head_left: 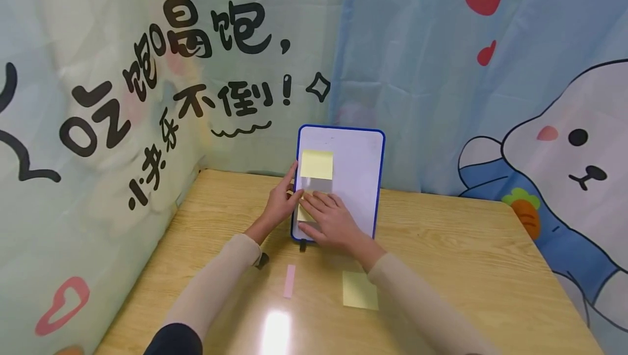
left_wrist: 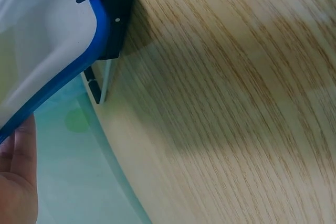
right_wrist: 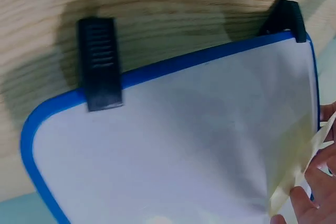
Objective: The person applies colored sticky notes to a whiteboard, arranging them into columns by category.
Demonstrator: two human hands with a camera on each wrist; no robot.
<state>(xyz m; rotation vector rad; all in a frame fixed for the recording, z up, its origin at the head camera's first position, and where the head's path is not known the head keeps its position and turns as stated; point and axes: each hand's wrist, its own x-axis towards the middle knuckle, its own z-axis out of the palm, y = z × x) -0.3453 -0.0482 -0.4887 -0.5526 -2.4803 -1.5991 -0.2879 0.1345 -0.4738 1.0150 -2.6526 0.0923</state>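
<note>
A small whiteboard point(head_left: 355, 180) with a blue frame stands tilted back on the table. A yellow sticky note point(head_left: 316, 164) is on its upper left part. Below it lies a second yellow sticky note point(head_left: 304, 214), largely covered by my right hand point(head_left: 333, 221), whose extended fingers press on it. In the right wrist view, one edge of this note point(right_wrist: 294, 171) stands off the board beside the fingers. My left hand point(head_left: 279, 202) holds the board's left edge, with fingers point(left_wrist: 23, 150) behind the frame and the thumb toward the front.
Black feet point(right_wrist: 100, 64) clip onto the board's lower edge. A pink paper strip point(head_left: 289, 281) and another yellow sticky note point(head_left: 360, 290) lie on the wooden table point(head_left: 441, 246) before the board. Printed curtains point(head_left: 402, 71) hang behind and to the left.
</note>
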